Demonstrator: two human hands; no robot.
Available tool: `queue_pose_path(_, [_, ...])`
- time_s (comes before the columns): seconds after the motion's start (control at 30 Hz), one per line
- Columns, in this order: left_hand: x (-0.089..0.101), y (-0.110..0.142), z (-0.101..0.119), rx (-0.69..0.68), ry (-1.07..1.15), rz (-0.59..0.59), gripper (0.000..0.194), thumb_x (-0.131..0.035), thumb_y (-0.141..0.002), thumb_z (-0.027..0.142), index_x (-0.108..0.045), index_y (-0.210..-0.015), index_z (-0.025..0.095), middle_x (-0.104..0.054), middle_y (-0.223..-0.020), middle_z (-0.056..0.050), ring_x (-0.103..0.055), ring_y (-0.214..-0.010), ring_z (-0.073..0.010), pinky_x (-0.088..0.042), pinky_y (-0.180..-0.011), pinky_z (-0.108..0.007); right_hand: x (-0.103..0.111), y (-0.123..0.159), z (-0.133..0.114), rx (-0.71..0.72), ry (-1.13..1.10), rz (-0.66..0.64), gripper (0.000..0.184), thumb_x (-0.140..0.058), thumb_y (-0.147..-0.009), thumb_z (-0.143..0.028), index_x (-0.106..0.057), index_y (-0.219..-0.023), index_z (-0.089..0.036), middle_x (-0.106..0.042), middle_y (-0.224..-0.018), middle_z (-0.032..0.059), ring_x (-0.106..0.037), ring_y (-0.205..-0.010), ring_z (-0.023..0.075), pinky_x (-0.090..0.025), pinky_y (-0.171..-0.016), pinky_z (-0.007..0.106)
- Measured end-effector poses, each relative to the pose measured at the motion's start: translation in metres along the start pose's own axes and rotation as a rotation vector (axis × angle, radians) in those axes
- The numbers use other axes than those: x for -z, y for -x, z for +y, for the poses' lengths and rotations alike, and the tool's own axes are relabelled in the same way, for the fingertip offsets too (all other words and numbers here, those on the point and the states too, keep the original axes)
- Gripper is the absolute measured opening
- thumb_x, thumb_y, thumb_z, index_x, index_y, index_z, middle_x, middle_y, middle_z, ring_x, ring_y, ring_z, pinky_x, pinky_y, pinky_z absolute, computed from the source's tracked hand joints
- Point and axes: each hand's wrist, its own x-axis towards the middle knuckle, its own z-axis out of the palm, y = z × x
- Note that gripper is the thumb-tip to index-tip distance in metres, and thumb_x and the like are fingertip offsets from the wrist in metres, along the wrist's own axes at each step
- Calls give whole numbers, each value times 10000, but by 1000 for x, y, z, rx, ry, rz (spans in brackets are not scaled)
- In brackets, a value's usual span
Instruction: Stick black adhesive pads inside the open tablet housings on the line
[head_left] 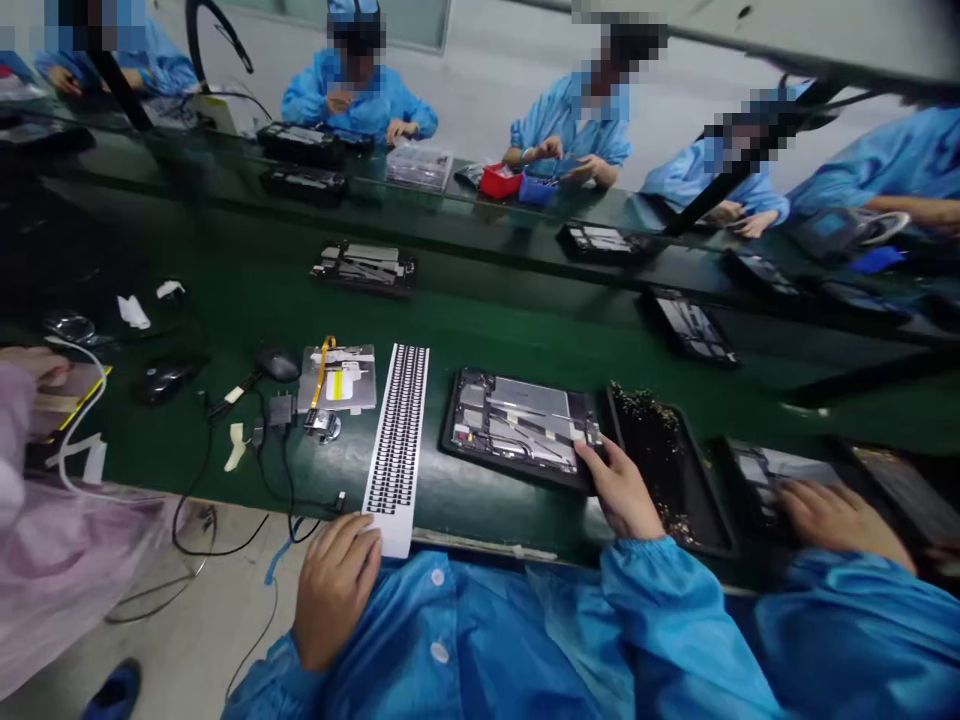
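My left hand (337, 580) rests at the table's front edge, fingers fairly flat, touching the near left corner of a white label sheet (396, 430) with rows of black stickers. My right hand (622, 490) grips the right edge of an opened tablet (525, 415), its thumb on top near the corner. The tablet lies in a black tray; silver battery, strips and cables show inside. The fingers' undersides are hidden. Right of this hand is a black tray (667, 460) holding many tiny gold-coloured parts.
Left of the sheet lie a metal panel with an orange ribbon cable (337, 380), a black mouse (277, 362) and a charger (282, 410). A neighbour's hand (844, 515) works at right. Another opened tablet (365, 268) lies farther back. Several co-workers sit opposite.
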Motion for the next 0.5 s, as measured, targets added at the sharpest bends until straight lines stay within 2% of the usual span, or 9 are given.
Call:
queue_pose_path(0.1, [-5, -2, -2, -20, 22, -6, 152, -566, -934, 164, -662, -1048, 192, -726, -1101, -51, -645, -1068, -205, -470, -988, -392, -20, 23, -16, 264, 215, 219, 678, -753, -730, -515, -597, -1238, -95, -556, -1306, 228, -434, -1317, 402, -314, -1112, 614])
queue_pose_path(0.17, [-8, -6, -7, -40, 32, -30, 228, -563, -935, 161, -636, -1148, 197, -714, -1171, -51, -628, -1133, -211, -439, -1041, -412, -45, 59, -33, 566, 326, 219, 483, -685, -847, -412, -594, -1230, -131, -566, -1254, 195, -469, -1261, 350, -348, -1082, 576])
queue_pose_path(0.2, [-10, -9, -10, -47, 34, -48, 279, -556, -939, 160, -612, -1208, 202, -703, -1212, -51, -611, -1182, -216, -414, -1076, -428, -62, 80, -41, 688, 321, 84, 310, -633, -909, -342, -618, -1170, -175, -604, -1150, 146, -532, -1156, 297, -421, -1014, 509])
queue_pose_path(0.23, [-11, -11, -13, -53, 34, -68, 325, -547, -943, 162, -583, -1262, 205, -691, -1247, -50, -590, -1228, -220, -386, -1109, -441, -80, 102, -48, 760, 296, -142, 184, -599, -944, -291, -637, -1105, -212, -620, -1078, 106, -565, -1068, 255, -467, -944, 441])
queue_pose_path(0.27, [-12, -13, -16, -56, 34, -86, 359, -538, -947, 166, -556, -1303, 204, -682, -1271, -50, -572, -1262, -222, -363, -1132, -449, -99, 122, -54, 790, 293, -348, 141, -586, -958, -265, -649, -1079, -229, -619, -1047, 88, -572, -1014, 232, -485, -889, 395])
queue_pose_path(0.3, [-14, -14, -19, -57, 34, -100, 380, -531, -951, 172, -534, -1330, 198, -677, -1284, -52, -559, -1283, -221, -348, -1147, -450, -116, 139, -58, 819, 313, -476, 131, -579, -965, -248, -654, -1070, -229, -623, -1018, 79, -570, -966, 222, -484, -853, 377])
queue_pose_path(0.37, [-17, -14, -23, -58, 39, -122, 401, -527, -955, 191, -507, -1354, 181, -671, -1296, -63, -552, -1297, -219, -344, -1154, -442, -146, 161, -61, 838, 361, -566, 108, -565, -974, -221, -663, -1019, -216, -630, -964, 66, -554, -899, 213, -470, -797, 359])
queue_pose_path(0.4, [-18, -14, -24, -58, 43, -125, 404, -528, -955, 201, -502, -1357, 175, -670, -1298, -69, -554, -1297, -220, -347, -1153, -440, -157, 166, -60, 836, 385, -566, 101, -564, -974, -213, -663, -993, -207, -631, -945, 63, -546, -880, 211, -463, -782, 354])
queue_pose_path(0.5, [-21, -12, -28, -71, 58, -115, 408, -539, -951, 233, -506, -1352, 168, -672, -1290, -81, -564, -1290, -229, -356, -1150, -447, -171, 164, -54, 802, 437, -546, 68, -596, -961, -216, -654, -935, -189, -626, -927, 60, -534, -871, 209, -459, -774, 340])
